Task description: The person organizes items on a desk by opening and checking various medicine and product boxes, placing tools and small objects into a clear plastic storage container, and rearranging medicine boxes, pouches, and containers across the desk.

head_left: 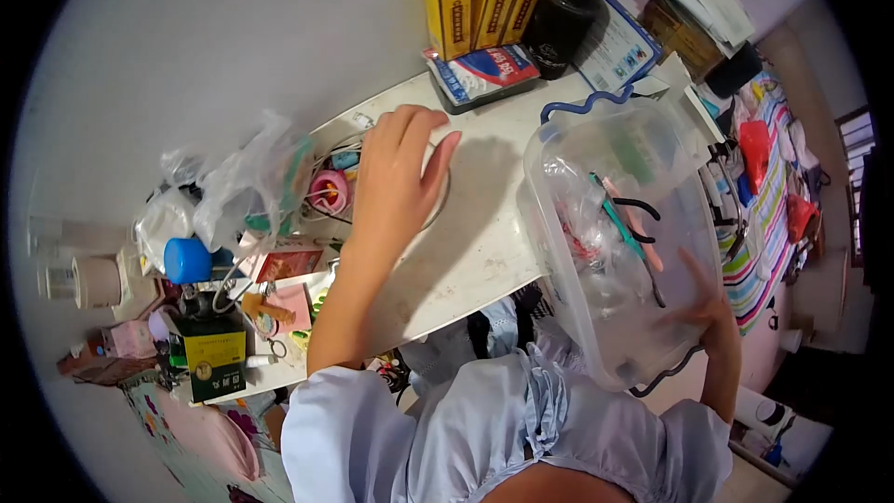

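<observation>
My left hand is over the white table, beside a round basket with cables and a pink roll. Its fingers are apart with nothing between them. On the right, my right hand is at the near right side of a clear plastic bin, its fingers spread and blurred. Inside the bin lie clear plastic bags, a teal-handled tool, a pink tool and a black curved handle. A blue handle shows at the bin's far edge.
Yellow boxes, a dark jar and a red-blue packet stand at the back. Left are plastic bags, a blue cap and a green-yellow box. A striped cloth lies at right.
</observation>
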`<action>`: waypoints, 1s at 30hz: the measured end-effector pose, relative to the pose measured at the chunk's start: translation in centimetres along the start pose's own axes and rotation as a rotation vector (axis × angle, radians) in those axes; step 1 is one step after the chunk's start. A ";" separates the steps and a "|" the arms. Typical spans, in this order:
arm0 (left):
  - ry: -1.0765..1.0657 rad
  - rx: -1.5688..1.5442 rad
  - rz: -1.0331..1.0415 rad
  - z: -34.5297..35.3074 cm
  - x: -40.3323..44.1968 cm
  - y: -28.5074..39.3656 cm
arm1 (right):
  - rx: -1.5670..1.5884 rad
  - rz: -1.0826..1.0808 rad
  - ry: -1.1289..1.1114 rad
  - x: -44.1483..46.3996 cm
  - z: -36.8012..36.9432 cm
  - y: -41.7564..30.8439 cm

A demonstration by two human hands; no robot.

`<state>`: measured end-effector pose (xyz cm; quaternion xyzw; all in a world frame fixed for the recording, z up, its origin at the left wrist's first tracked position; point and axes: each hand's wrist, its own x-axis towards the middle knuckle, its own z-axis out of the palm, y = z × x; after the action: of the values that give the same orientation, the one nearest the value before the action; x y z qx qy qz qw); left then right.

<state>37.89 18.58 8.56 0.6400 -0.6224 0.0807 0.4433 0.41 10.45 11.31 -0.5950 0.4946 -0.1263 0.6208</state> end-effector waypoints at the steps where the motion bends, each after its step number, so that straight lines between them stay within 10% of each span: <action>1: -0.035 0.090 -0.020 1.0 0.1 -1.5 | 0.294 0.140 0.068 0.1 0.0 -0.1; 30: 0.481 0.261 -0.364 11.0 8.9 -6.1 | 0.209 0.034 0.134 0.7 -2.4 3.6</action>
<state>40.13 3.78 5.01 0.7546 -0.3597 0.2280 0.4991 -2.67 9.42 8.32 -0.5087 0.5292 -0.2060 0.6471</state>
